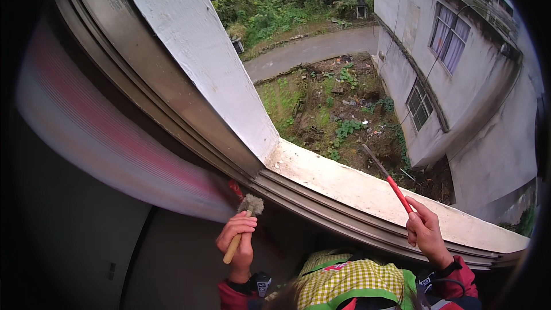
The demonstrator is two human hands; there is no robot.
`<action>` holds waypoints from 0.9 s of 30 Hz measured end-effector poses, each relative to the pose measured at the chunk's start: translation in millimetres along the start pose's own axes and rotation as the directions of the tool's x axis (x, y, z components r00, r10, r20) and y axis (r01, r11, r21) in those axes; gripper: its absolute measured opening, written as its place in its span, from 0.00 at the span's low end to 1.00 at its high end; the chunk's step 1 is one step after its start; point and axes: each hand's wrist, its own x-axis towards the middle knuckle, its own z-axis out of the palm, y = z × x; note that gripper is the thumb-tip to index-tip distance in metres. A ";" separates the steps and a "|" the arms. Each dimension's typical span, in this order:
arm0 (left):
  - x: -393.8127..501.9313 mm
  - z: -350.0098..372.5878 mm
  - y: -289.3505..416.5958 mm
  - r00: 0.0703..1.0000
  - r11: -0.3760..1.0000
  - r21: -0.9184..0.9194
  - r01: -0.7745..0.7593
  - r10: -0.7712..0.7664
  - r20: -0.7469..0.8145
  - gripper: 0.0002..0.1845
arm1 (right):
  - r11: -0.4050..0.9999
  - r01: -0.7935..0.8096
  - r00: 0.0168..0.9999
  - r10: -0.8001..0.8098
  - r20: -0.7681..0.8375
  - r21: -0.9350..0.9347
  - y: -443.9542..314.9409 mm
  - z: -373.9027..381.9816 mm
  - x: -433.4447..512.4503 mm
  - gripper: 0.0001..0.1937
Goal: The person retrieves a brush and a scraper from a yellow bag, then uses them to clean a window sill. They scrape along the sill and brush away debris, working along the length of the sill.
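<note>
My left hand [239, 237] is closed around the wooden handle of a small brush [251, 205] with a fluffy grey head, held inside the window near the sill track. In my right hand [426, 229] is a slim tool [395, 186] with a red handle and a thin, narrow metal end; its exact kind cannot be told. It points up and outward over the white outer sill [344, 183]. Between the hands runs the metal sliding-window track [327, 212], which neither hand plainly touches.
A striped pink and grey curtain [129, 137] hangs at the left beside the metal window frame [168, 82]. Outside, far below, lie a weedy plot [318, 107] and a paved road [314, 47], with a pale building [452, 94] to the right.
</note>
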 end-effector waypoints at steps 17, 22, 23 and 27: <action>16.1 24.0 39.7 0.991 0.999 0.037 0.040 -0.044 0.125 0.06 | 0.770 0.005 0.755 -0.422 -0.502 -0.638 76.5 -71.5 -93.4 0.27; 22.3 18.9 32.3 0.991 0.997 -0.042 0.066 -0.061 0.117 0.06 | 0.462 0.180 0.800 -0.583 -0.144 -0.869 65.0 -52.5 -77.5 0.20; 25.5 17.1 32.7 0.990 0.996 -0.048 0.068 -0.062 0.125 0.06 | 0.385 0.207 0.782 -0.617 -0.084 -0.900 63.4 -47.8 -72.9 0.20; 47.9 18.9 36.8 0.980 0.993 -0.113 -0.035 0.056 0.191 0.05 | 0.333 0.298 0.659 -0.750 -0.060 -0.895 64.5 -33.5 -61.5 0.21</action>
